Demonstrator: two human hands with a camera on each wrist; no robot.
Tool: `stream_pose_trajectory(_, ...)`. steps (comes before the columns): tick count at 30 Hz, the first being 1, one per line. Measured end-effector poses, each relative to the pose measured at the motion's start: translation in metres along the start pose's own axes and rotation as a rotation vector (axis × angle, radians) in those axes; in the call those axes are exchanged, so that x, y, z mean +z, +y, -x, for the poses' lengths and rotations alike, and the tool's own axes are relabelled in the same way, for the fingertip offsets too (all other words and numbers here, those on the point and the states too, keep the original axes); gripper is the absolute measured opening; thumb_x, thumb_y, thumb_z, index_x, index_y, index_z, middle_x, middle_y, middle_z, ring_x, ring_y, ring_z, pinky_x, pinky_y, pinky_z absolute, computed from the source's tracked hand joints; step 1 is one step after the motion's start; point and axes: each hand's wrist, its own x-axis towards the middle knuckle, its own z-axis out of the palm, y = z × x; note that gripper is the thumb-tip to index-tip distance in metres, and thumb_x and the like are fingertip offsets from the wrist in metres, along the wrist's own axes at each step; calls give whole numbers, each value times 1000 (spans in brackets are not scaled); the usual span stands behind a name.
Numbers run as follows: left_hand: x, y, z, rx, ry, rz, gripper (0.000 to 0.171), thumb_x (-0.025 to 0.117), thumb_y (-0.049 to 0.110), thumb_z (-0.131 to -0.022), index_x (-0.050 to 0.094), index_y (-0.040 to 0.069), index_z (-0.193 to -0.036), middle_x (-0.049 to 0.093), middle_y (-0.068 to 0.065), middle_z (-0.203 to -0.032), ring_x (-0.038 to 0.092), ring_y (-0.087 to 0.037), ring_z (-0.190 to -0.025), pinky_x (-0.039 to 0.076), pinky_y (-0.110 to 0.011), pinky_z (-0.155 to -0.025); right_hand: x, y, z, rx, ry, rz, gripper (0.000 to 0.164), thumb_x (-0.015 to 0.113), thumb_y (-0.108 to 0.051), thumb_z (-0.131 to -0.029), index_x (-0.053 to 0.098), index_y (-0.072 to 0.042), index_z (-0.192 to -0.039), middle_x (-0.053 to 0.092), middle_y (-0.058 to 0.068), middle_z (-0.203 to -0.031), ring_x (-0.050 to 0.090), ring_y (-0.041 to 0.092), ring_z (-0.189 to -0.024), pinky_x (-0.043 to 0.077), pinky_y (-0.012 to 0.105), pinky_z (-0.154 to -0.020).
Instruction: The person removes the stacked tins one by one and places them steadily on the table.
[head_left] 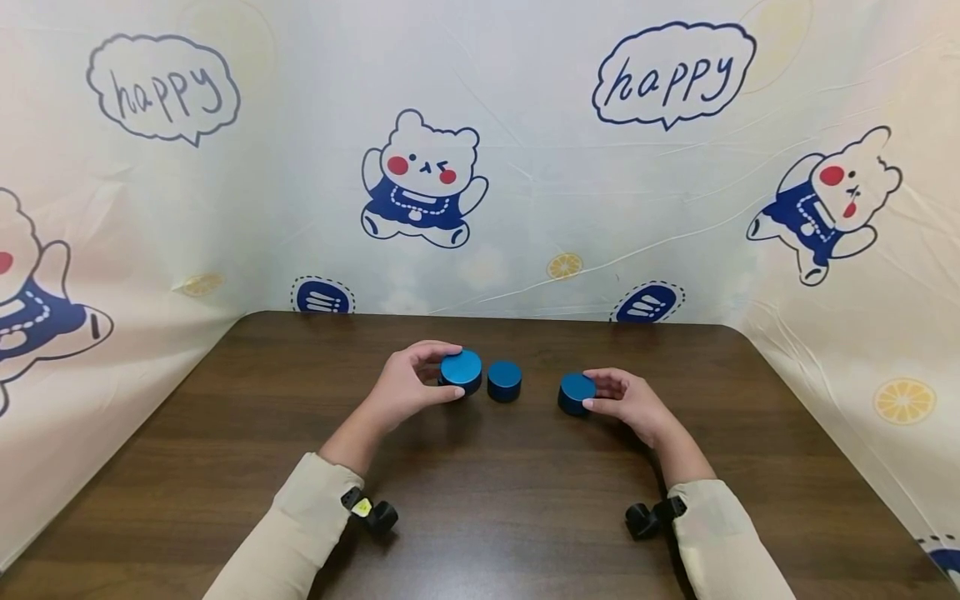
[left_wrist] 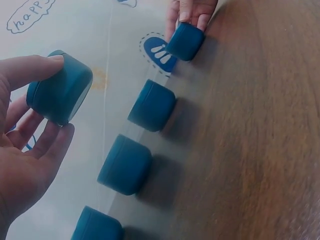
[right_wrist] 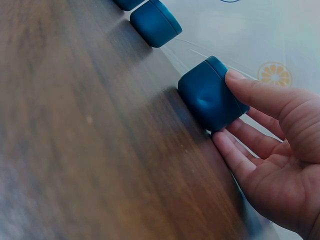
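Note:
My left hand (head_left: 405, 383) grips a short blue cylinder (head_left: 461, 368), thumb on the near side and fingers on the far side. In the left wrist view this cylinder (left_wrist: 62, 87) is raised off the wooden table. To its right a second blue cylinder (head_left: 504, 382) stands upright. Further right, my right hand (head_left: 626, 402) pinches another blue cylinder (head_left: 577, 394) between thumb and fingers; a thin seam runs near its top in the right wrist view, its base close to the tabletop (right_wrist: 100, 150). More standing cylinders (left_wrist: 125, 165) show in the left wrist view, hidden in the head view.
The brown wooden table (head_left: 487, 517) ends at a patterned cloth backdrop (head_left: 525, 208) that rises behind it and along both sides. Black wrist cameras sit on the left sleeve (head_left: 288, 533) and the right sleeve (head_left: 727, 542), close over the table.

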Motion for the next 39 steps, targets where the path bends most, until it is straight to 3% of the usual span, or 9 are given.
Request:
stream_pose_trajectory(10, -17, 5, 1, -42, 4, 7, 53, 83, 10, -78, 64, 12, -127, 58, -7, -129, 57, -30, -117, 45, -48, -101, 0, 1, -1, 3, 2, 0, 57, 76, -16, -87, 52, -1, -136, 55, 20, -133, 54, 30, -116, 49, 35, -96)
stream_pose_trajectory(22, -40, 2, 2, -59, 3, 3, 52, 83, 12, -78, 64, 12, -127, 59, -8, -130, 57, -32, -118, 43, -48, -103, 0, 2, -1, 2, 3, 3, 57, 75, -17, -87, 52, -1, -136, 55, 20, -133, 54, 30, -117, 49, 33, -95)
stream_pose_trajectory(27, -49, 0, 3, -95, 5, 14, 53, 82, 9, -79, 63, 10, -128, 58, -10, -132, 56, -33, -118, 41, -51, -105, 0, 2, -1, 2, 8, 4, 57, 76, -16, -87, 52, -1, -136, 55, 20, -133, 54, 30, -117, 50, 33, -95)
stream_pose_trajectory(39, -73, -8, 7, -140, 36, 14, 58, 83, 16, -79, 60, 13, -132, 58, -10, -132, 57, -31, -116, 49, -43, -96, 0, 1, -1, 7, 4, 0, 57, 76, -16, -87, 52, -1, -136, 55, 20, -133, 54, 30, -117, 50, 32, -94)
